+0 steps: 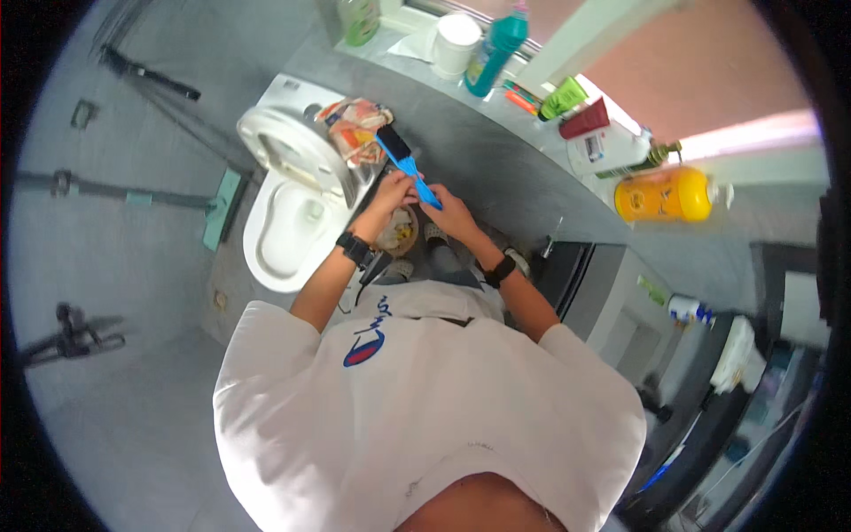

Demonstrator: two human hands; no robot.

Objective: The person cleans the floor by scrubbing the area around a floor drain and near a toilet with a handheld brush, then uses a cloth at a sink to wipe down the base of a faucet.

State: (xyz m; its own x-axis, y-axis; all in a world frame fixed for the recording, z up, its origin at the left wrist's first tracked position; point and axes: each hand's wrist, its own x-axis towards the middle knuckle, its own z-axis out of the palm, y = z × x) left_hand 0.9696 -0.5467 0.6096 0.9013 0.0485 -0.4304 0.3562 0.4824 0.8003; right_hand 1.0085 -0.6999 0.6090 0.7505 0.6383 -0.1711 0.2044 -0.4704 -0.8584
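Observation:
A blue brush [409, 164] with black bristles is held in front of me, beside the toilet. Its bristle end points up and to the left. The fingers of my left hand [392, 192] are closed about the middle of the handle. Close by, my right hand [450, 215] grips the lower end of the same handle. To the left of my hands stands a white toilet [277, 259] with its lid [292, 146] raised. Just beyond the bristles, a crumpled orange and white patterned bag or cloth [356, 124] lies by the toilet's back.
Under my hands is a small bin [409, 244] with waste in it. Bottles and tubes line the ledge, among them a teal bottle [496, 51], a paper roll [456, 43] and a yellow bottle [665, 195]. A green-headed floor squeegee or mop [225, 208] stands left of the toilet.

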